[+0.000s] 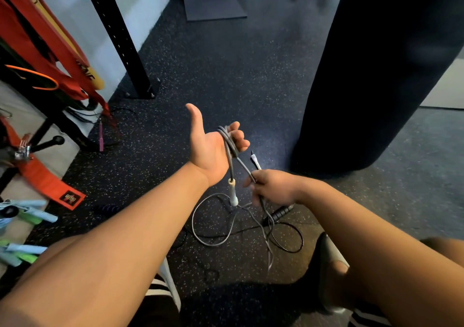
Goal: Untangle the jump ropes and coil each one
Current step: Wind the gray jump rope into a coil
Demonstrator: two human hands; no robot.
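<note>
My left hand [209, 146] is raised palm up with the thumb out, and its fingers curl round several turns of a grey jump rope [227, 143]. One pale handle of that rope [232, 192] dangles below the wrist. My right hand [272, 187] grips the grey rope lower down together with a white-and-black handle [254, 161] that sticks up from the fist. The rest of the grey rope [200, 234] lies in loops on the floor, crossed with a thin black rope [293, 246] whose black handle [280, 213] lies just under my right hand.
A black punching bag [376, 75] hangs at the right. A black rack post [118, 38] is bolted to the floor at the left, with red straps [37, 50], a pink-handled rope [101, 136] and coloured grips [25, 216] beside it. My shoe [331, 271] is at the lower right.
</note>
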